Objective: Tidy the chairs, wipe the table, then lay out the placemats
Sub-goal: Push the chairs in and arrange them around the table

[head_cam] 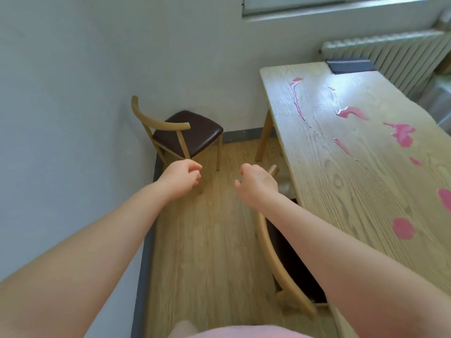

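Note:
A wooden chair [188,135] with a dark brown seat stands in the far corner, turned away from the wooden table [341,181]. A second chair is tucked under the table's left edge; only its curved back rail [280,269] and a strip of dark seat show. Pink liquid spills [402,134] lie across the tabletop. A dark stack of placemats [350,65] sits at the table's far end. My left hand [183,178] hangs over the floor, fingers loosely curled and holding nothing. My right hand [256,185], also loosely curled, is above the near chair's rail end; no grip shows.
A grey wall [73,118] runs close along the left, leaving a narrow strip of wood floor [207,240] between it and the table. A white radiator [390,52] stands under the window behind the table's far end.

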